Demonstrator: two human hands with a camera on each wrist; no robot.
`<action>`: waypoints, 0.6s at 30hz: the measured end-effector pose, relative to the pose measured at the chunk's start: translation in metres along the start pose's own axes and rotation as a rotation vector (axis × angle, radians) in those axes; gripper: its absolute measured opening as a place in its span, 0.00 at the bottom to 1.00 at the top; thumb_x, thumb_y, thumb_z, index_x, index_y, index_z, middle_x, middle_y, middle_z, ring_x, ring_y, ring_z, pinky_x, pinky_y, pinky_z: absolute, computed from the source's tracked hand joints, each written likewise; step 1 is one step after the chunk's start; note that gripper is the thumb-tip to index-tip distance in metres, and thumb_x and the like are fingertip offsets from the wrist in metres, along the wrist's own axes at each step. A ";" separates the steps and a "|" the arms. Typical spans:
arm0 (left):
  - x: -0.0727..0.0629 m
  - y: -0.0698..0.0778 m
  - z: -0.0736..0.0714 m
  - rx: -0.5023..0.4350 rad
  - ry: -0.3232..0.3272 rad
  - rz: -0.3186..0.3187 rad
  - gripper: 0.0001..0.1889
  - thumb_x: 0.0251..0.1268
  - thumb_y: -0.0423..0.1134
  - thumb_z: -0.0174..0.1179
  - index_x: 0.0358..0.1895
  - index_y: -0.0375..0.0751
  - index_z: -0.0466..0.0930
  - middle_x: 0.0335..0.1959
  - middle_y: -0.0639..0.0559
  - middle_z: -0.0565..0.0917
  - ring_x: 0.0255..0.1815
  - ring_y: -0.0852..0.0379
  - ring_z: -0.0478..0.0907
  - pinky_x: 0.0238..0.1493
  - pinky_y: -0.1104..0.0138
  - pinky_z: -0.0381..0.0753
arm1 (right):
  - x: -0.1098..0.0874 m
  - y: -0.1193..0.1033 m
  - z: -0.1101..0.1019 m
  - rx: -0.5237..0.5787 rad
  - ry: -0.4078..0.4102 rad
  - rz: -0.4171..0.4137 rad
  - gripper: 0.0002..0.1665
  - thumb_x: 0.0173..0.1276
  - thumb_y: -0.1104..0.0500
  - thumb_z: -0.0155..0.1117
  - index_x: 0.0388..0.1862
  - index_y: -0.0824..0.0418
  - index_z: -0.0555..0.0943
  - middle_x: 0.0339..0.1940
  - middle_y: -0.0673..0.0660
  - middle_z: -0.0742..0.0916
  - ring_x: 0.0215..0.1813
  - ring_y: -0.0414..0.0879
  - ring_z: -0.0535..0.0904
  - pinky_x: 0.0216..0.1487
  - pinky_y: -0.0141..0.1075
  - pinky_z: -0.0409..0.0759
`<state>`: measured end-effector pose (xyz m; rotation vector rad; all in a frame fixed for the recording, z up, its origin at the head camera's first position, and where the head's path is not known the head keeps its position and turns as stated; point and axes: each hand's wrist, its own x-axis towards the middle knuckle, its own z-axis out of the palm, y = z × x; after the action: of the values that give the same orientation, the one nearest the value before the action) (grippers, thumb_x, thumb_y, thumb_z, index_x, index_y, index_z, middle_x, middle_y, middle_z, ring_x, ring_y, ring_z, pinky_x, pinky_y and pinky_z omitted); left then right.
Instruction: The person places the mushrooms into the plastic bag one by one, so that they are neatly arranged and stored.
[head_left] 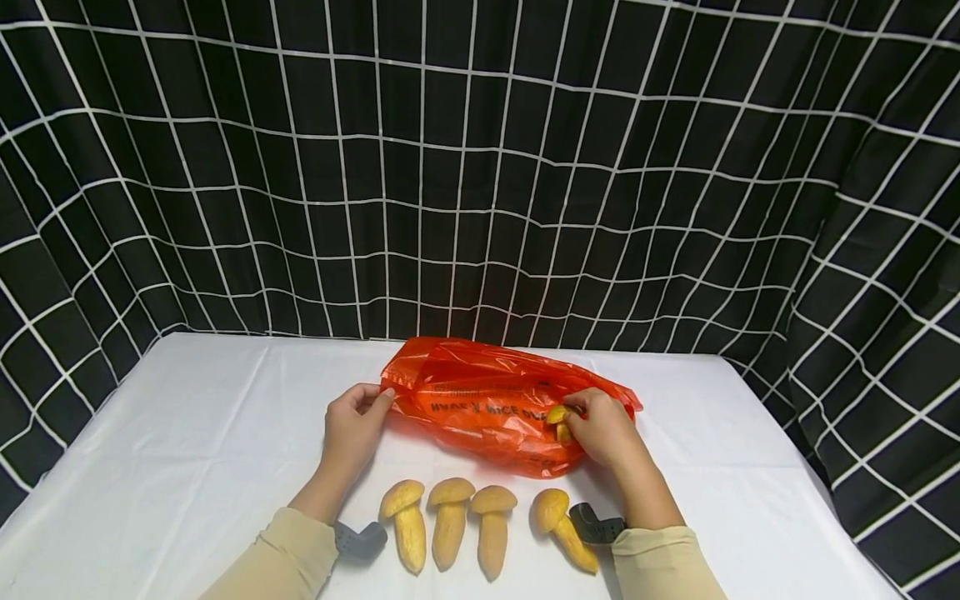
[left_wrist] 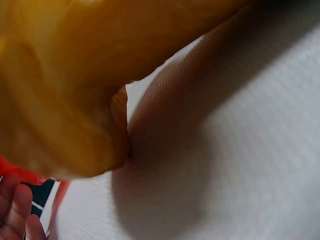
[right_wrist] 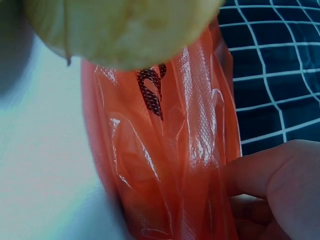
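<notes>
A red plastic bag [head_left: 480,408] with dark printing lies crumpled on the white table. My left hand [head_left: 352,429] pinches its left end between thumb and fingers. At the bag's right side, my right hand [head_left: 603,429] holds a small yellow mushroom [head_left: 556,415] against the front of the bag; the fingers hide part of it. In the right wrist view the hand [right_wrist: 280,190] is beside the bag [right_wrist: 165,165], and a blurred mushroom cap [right_wrist: 125,30] fills the top. In the left wrist view, a yellow mushroom [left_wrist: 75,100] looms close, with fingers [left_wrist: 20,205] at the lower left.
Nearer the front lie a yellow mushroom [head_left: 409,529], two tan mushrooms [head_left: 450,525] and another yellow mushroom [head_left: 558,525], which is beside the right wrist's black camera mount [head_left: 596,525]. A grey mount [head_left: 360,542] is on the left wrist. Black gridded cloth [head_left: 465,167] hangs behind the table.
</notes>
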<state>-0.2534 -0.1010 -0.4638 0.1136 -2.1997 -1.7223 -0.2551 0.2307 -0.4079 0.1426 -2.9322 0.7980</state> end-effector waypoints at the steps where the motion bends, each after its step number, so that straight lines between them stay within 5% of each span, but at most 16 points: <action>1: 0.000 0.000 0.000 0.000 0.000 0.000 0.11 0.65 0.43 0.64 0.39 0.37 0.85 0.32 0.46 0.85 0.33 0.56 0.78 0.36 0.73 0.77 | 0.000 0.000 0.000 0.001 0.001 0.003 0.17 0.65 0.65 0.58 0.51 0.70 0.83 0.51 0.67 0.85 0.55 0.61 0.79 0.62 0.55 0.74; 8: -0.001 0.001 -0.001 0.003 0.002 0.003 0.11 0.65 0.43 0.64 0.39 0.37 0.85 0.31 0.46 0.85 0.33 0.56 0.78 0.36 0.73 0.77 | 0.001 -0.001 0.002 0.008 -0.004 0.026 0.16 0.65 0.66 0.60 0.51 0.70 0.84 0.50 0.66 0.86 0.50 0.58 0.81 0.58 0.54 0.77; 18: -0.001 0.001 -0.001 0.001 -0.002 0.011 0.11 0.65 0.42 0.64 0.39 0.36 0.85 0.30 0.45 0.85 0.31 0.57 0.77 0.34 0.74 0.76 | -0.001 -0.002 0.003 -0.012 -0.024 0.029 0.15 0.65 0.66 0.62 0.50 0.69 0.84 0.51 0.66 0.84 0.56 0.62 0.79 0.61 0.55 0.75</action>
<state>-0.2521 -0.1015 -0.4631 0.0997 -2.1981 -1.7158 -0.2545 0.2280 -0.4093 0.1098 -2.9673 0.7882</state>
